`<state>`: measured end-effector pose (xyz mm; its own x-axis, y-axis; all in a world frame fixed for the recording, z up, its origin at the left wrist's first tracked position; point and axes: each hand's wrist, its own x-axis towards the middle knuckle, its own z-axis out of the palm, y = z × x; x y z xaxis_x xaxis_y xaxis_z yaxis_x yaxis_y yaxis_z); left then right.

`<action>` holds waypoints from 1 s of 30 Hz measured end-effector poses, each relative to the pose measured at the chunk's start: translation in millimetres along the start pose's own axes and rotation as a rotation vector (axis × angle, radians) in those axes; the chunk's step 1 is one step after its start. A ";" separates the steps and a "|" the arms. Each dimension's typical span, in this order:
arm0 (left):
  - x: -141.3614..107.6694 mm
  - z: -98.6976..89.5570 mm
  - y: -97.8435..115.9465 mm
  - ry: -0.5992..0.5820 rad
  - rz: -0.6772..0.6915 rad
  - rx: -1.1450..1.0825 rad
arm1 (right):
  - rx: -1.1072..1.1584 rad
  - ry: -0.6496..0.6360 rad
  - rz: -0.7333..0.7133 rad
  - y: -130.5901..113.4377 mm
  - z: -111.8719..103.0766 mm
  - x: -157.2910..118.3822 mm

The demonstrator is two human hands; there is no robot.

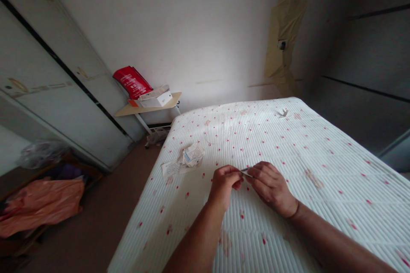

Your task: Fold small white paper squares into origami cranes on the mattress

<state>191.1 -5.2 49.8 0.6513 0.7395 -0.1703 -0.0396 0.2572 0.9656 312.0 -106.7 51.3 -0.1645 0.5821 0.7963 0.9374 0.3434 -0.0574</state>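
Observation:
A small folded piece of paper (pixel 246 172) is held between both hands, just above the mattress (pixel 256 230). My left hand (pixel 224 183) pinches its left end with thumb and forefinger. The fingers of my right hand (pixel 272 185) are closed on its right side and cover much of it. Left of my hands lie crumpled printed paper scraps (pixel 193 154) and a flatter printed sheet (pixel 171 168). Toward the far right of the mattress stands a small folded paper shape (pixel 283 113).
Beyond the mattress's far left corner, a small table (pixel 128 110) holds a red bag (pixel 133 82) and a white box (pixel 156 100). Wardrobe doors (pixel 64 51) line the left. An orange plastic bag (pixel 45 204) lies low at left. A wall socket (pixel 282 45) is on the back wall.

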 end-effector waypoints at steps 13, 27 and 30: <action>-2.5 -3.9 5.2 -0.033 0.028 -0.054 | -0.034 0.018 -0.088 -4.4 -0.1 -1.0; -3.4 -4.2 7.9 -0.010 0.238 0.215 | 0.220 0.059 0.242 3.2 2.0 -0.7; -2.1 -3.9 4.8 -0.043 0.309 0.400 | 0.406 0.017 0.392 5.4 5.2 -4.0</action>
<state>186.6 -3.1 54.1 0.6859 0.7149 0.1359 0.0522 -0.2346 0.9707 316.1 -103.4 44.7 0.1802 0.7125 0.6781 0.7334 0.3621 -0.5753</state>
